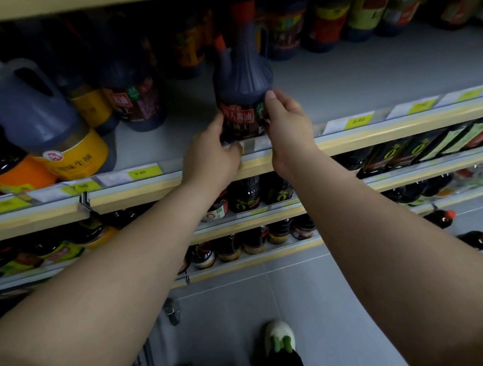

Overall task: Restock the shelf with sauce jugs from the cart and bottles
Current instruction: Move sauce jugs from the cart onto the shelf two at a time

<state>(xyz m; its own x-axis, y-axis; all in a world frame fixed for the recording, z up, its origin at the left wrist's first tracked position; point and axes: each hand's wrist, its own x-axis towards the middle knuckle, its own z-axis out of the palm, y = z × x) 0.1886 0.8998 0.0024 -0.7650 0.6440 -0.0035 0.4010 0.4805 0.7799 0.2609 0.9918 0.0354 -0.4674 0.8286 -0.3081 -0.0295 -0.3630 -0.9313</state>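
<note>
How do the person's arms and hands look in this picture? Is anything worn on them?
Both arms are bare up to the picture's edge: no sleeve shows on the left forearm or the right forearm. The left hand and the right hand wear no gloves. I see no ring, watch or bracelet.

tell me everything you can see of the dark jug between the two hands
The jug looks like dark, ribbed plastic, with a side handle, an orange-red cap and spout tip, and a red label. It stands upright near the shelf front edge. The left hand and right hand grip its lower sides.
</note>
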